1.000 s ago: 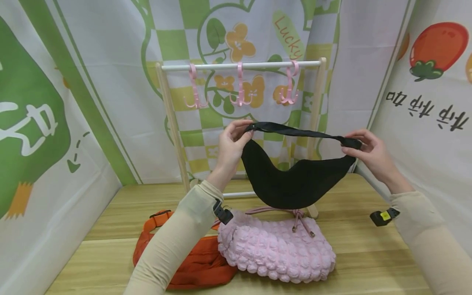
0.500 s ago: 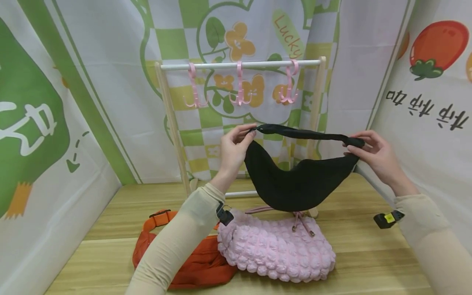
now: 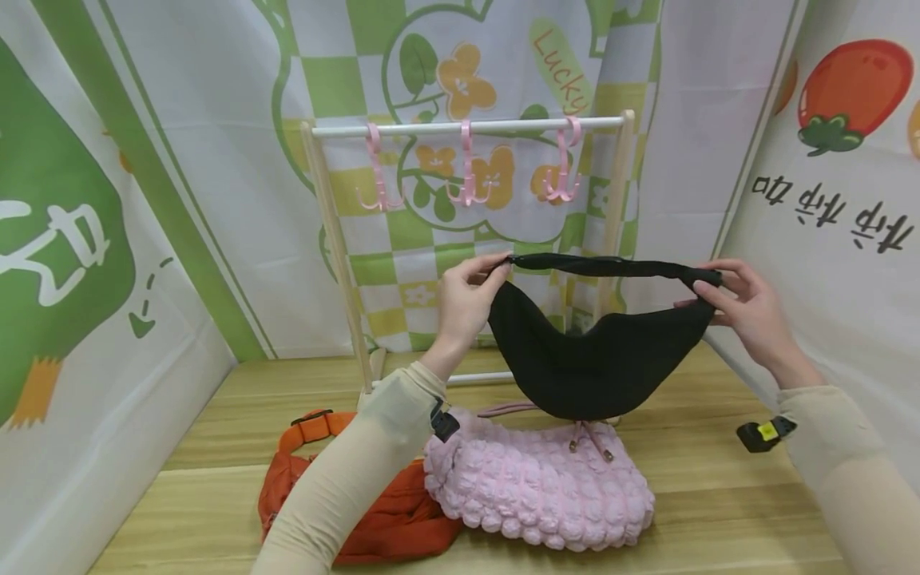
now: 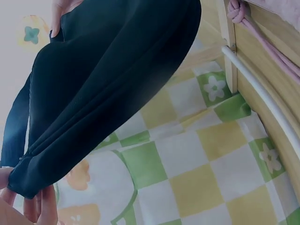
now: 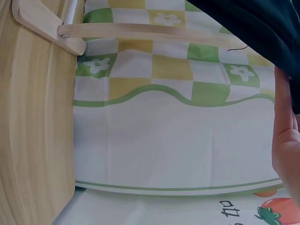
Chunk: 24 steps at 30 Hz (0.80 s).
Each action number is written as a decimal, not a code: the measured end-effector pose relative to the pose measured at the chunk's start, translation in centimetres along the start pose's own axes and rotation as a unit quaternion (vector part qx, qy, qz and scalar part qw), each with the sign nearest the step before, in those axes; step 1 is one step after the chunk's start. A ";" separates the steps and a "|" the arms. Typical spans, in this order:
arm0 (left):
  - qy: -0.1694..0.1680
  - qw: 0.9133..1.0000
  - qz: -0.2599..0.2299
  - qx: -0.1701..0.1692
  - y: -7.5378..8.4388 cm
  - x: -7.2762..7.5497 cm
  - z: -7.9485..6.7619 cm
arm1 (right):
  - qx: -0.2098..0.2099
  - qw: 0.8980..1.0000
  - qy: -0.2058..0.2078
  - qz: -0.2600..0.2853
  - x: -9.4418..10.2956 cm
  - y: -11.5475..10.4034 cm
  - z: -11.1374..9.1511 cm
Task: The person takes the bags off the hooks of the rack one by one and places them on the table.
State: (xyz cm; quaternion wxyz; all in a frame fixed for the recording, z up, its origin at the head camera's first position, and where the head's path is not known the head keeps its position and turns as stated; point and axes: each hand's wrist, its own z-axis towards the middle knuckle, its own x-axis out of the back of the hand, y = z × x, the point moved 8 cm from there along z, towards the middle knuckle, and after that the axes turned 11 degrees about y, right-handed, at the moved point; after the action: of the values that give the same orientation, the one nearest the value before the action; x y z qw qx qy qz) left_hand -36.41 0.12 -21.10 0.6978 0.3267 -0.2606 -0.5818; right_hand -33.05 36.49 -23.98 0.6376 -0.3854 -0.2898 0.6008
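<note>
A black crescent-shaped bag (image 3: 596,367) hangs between both hands above the table, its strap (image 3: 596,264) running across the top. My left hand (image 3: 467,299) pinches its left upper corner where strap and bag meet. At the right end, my right hand (image 3: 751,307) grips the other corner and the strap between thumb and fingers. In the left wrist view the black bag (image 4: 108,75) fills the upper left, with fingers at both ends. The right wrist view shows part of my right hand (image 5: 287,136) at the edge of the dark fabric (image 5: 262,28).
Behind the bag stands a rack with a white rail (image 3: 517,125) and three pink hooks (image 3: 468,172). A pink bubble-textured bag (image 3: 546,487) and an orange bag (image 3: 395,519) lie on the wooden table (image 3: 216,439). Printed cloth (image 3: 216,80) encloses the table.
Both hands have moved slightly right and down with the black bag, and its strap now looks straighter. The pink and orange bags stay where they were.
</note>
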 end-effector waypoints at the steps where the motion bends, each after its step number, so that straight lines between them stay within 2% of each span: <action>1: -0.001 1.000 0.002 0.000 0.0 -0.1 0.0 | -0.006 1.000 0.006 -0.006 0.2 0.1 0.0; 4: -0.007 1.000 0.008 0.006 -0.2 -0.4 -0.1 | -0.021 0.999 0.028 -0.027 1.0 0.4 -0.1; 8: -0.027 0.999 -0.001 0.017 -0.4 -0.9 -0.3 | -0.033 0.998 0.035 -0.044 1.7 0.7 -0.2; 12: -0.049 0.998 0.002 0.025 -0.7 -1.6 -0.6 | -0.038 0.998 0.027 -0.037 2.0 0.9 -0.3; 15: -0.064 0.997 0.023 0.026 -0.7 -2.1 -0.7 | -0.044 0.998 0.026 -0.031 2.4 1.0 -0.3; 24: -0.110 0.991 0.064 0.041 -0.2 -3.8 -1.2 | -0.061 0.997 0.045 -0.016 3.9 1.7 -0.7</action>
State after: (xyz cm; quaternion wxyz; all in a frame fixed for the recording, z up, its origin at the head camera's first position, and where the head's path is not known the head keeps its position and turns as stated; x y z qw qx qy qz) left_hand -36.37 4.00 -21.93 0.6867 0.2721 -0.3798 -0.5569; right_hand -32.92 40.21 -26.17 0.6350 -0.4452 -0.3030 0.5539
